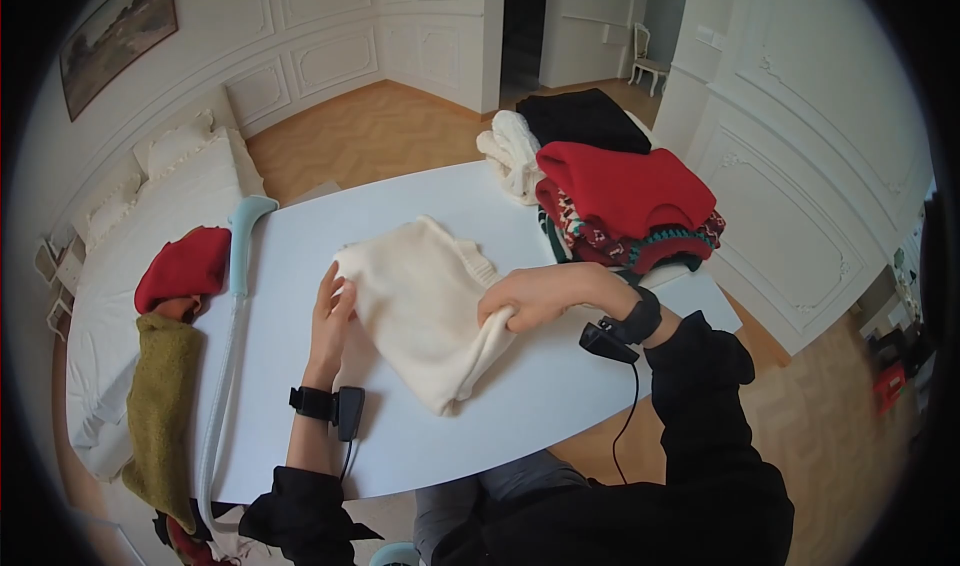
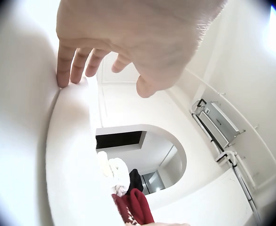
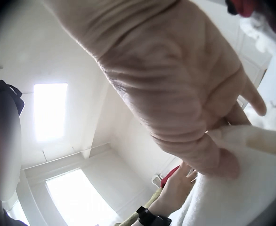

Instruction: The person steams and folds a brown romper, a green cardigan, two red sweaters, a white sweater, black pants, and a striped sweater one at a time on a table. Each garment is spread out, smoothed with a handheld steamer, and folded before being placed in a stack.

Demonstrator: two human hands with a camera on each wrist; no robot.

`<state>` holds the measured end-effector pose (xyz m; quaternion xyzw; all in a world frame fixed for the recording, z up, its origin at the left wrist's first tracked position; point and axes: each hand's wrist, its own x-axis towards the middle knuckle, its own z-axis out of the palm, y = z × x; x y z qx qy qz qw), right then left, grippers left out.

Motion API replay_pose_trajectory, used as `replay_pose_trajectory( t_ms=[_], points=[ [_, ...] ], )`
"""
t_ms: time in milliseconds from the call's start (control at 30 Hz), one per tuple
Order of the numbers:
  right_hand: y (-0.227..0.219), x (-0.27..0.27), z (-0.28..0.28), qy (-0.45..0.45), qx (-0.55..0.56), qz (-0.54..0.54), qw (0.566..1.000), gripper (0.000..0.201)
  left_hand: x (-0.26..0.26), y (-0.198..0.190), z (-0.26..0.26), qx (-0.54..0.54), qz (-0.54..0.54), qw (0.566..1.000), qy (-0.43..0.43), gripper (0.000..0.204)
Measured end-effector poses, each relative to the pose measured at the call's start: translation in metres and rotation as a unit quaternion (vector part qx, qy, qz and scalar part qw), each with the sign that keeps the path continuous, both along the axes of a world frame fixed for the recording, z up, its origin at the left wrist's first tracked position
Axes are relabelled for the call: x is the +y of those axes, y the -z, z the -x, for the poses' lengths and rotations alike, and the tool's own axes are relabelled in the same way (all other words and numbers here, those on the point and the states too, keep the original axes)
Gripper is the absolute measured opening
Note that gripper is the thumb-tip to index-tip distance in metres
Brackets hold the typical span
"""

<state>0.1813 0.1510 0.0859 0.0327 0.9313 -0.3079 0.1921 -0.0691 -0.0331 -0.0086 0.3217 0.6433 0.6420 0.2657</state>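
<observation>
A cream knitted sweater (image 1: 415,296), folded into a bundle with a ribbed edge at its upper right, lies on the white table (image 1: 300,446). My right hand (image 1: 545,296) pinches the sweater's right edge between thumb and fingers, lifting a fold of it. The right wrist view shows the thumb pressed on the cream knit (image 3: 251,188). My left hand (image 1: 332,316) is at the sweater's left edge, its fingers extended. In the left wrist view the straight fingertips (image 2: 62,80) touch the far end of the cream fabric, with the thumb held apart.
A stack of folded sweaters, with a red one (image 1: 630,186) and a black one (image 1: 585,121), stands at the table's far right. Along the left edge lie a pale blue steamer handle (image 1: 243,241) with its hose, a red garment (image 1: 185,266) and an olive garment (image 1: 160,396).
</observation>
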Motion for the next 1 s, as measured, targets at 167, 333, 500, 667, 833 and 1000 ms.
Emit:
replay_pose_trajectory(
  t_ms=[167, 333, 500, 667, 833, 1000],
  points=[
    [0.013, 0.007, -0.005, 0.025, -0.003, -0.027, 0.999, 0.036, 0.000, 0.014, 0.002, 0.411, 0.086, 0.907, 0.031, 0.051],
    [0.029, 0.029, -0.012, -0.008, 0.194, -0.242, 0.951, 0.029, -0.007, -0.009, -0.010, 0.481, 0.154, 0.860, 0.070, 0.025],
    [0.033, 0.041, -0.015, 0.135, 0.323, -0.500, 0.792, 0.022, -0.014, -0.042, -0.034, 0.317, 0.216, 0.917, 0.110, 0.023],
    [0.043, 0.044, 0.003, 0.255, 0.355, -0.308, 0.845, 0.026, -0.005, -0.024, -0.021, 0.326, 0.188, 0.923, -0.077, 0.020],
    [0.056, 0.050, 0.013, 0.345, 0.241, -0.269, 0.866, 0.032, -0.005, 0.010, 0.018, 0.456, 0.035, 0.879, -0.132, 0.038],
    [0.070, 0.059, 0.011, 0.264, 0.326, -0.256, 0.871, 0.033, -0.009, -0.004, 0.013, 0.282, 0.077, 0.955, -0.054, 0.054]
  ],
)
